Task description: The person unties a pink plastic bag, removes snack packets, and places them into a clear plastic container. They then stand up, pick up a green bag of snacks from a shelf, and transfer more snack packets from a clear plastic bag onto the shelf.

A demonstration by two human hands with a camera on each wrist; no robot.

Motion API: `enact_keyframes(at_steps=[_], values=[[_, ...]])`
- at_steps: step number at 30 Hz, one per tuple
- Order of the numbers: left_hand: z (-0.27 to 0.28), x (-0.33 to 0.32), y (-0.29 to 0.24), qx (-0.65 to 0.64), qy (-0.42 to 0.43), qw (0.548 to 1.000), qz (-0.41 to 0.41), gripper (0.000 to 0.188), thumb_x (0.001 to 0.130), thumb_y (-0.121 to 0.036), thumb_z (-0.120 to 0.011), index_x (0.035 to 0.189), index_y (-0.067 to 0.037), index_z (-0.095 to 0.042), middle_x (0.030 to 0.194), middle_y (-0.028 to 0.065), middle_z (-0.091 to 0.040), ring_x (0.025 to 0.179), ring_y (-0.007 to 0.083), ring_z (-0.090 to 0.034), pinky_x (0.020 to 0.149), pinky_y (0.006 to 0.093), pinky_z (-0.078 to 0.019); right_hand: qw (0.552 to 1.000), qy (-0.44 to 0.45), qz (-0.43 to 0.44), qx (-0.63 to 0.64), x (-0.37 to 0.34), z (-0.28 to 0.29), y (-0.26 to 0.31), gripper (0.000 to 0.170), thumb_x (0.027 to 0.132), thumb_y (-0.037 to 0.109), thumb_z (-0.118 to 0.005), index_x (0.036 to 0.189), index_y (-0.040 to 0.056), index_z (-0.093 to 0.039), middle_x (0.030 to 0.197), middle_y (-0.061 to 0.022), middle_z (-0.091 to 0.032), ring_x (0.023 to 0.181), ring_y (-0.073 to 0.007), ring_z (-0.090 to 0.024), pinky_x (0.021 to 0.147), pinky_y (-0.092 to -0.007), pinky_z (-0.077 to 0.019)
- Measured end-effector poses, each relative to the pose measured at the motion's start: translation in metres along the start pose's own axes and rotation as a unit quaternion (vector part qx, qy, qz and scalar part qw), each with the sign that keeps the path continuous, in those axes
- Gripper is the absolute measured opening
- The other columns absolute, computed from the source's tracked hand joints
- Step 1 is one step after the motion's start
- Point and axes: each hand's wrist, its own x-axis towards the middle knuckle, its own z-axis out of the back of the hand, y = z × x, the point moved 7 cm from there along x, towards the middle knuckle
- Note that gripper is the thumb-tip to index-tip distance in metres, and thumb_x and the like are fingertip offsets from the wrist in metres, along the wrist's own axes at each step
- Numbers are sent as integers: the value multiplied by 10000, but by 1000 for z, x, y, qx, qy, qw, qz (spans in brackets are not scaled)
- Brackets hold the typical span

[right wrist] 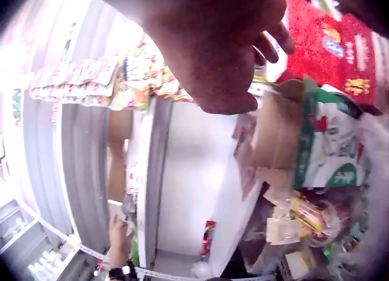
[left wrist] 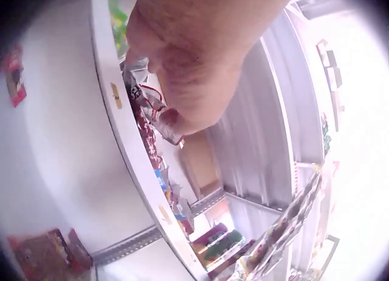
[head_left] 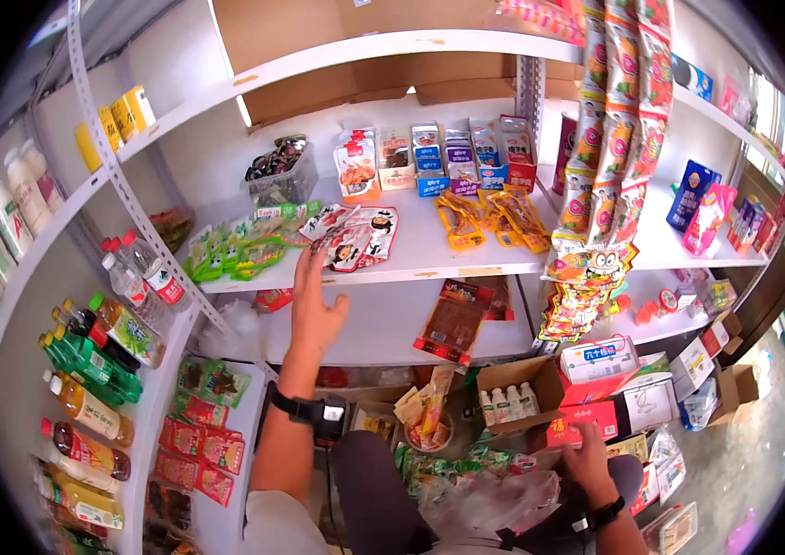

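My left hand reaches up to the middle shelf, its fingers extended and thumb spread. Its fingertips are right at the near edge of some white-and-red snack packets lying flat there. From the left wrist, the hand overlaps these crinkled packets at the shelf edge. Green snack packets lie just left of them. Low on the right, my right hand hangs loosely curled with nothing in it, beside a red box and above a clear plastic bag. The right wrist view shows that hand above an open carton.
Behind the packets stand a clear tub and several snack display boxes. Yellow packets lie to the right. Strips of hanging snack packets drop past the shelf front. Bottles line the left rack; a brown packet lies below.
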Motion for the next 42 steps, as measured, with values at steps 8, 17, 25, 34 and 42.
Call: enact_keyframes(at_steps=[8, 17, 25, 34, 42], values=[[-47, -79, 58, -451, -94, 874, 157, 241, 937, -21, -599, 1173, -30, -647, 980, 92, -666, 875, 171, -649, 803, 278, -507, 996, 34, 35, 75, 124, 98, 154, 250, 890, 41, -719, 1127, -12, -660, 957, -130, -690, 846, -187, -699, 702, -313, -562], [-91, -169, 74, -287, 206, 935, 39, 173, 933, -196, -654, 1024, -59, -707, 933, 170, -698, 846, 383, -676, 722, 454, -542, 924, 230, -261, -163, 24, 302, 162, 205, 853, 103, -785, 1001, 1, -688, 910, -30, -734, 830, -118, -689, 725, -274, -552], [-66, -179, 77, -280, 251, 925, 64, 195, 940, -228, -641, 989, -47, -693, 931, 174, -696, 887, 401, -666, 767, 478, -536, 885, 104, -297, -342, 69, 498, 337, 222, 915, 131, -742, 1088, 4, -685, 1028, -82, -733, 942, -169, -704, 833, -308, -568], [-67, -197, 59, -237, 285, 928, 47, 207, 925, -252, -668, 955, -50, -702, 918, 179, -699, 900, 406, -666, 761, 494, -535, 915, 295, 204, -186, 267, 97, 555, 203, 981, 145, -684, 1122, 0, -689, 1108, -89, -726, 1033, -156, -685, 939, -311, -543], [-64, -200, 78, -237, 288, 926, 48, 191, 912, -229, -691, 961, -45, -704, 933, 190, -692, 897, 411, -662, 751, 504, -532, 898, 104, 391, -171, 355, -70, 546, 459, 879, 333, -709, 1239, 49, -682, 1229, -218, -680, 1131, -388, -648, 994, -439, -517]])
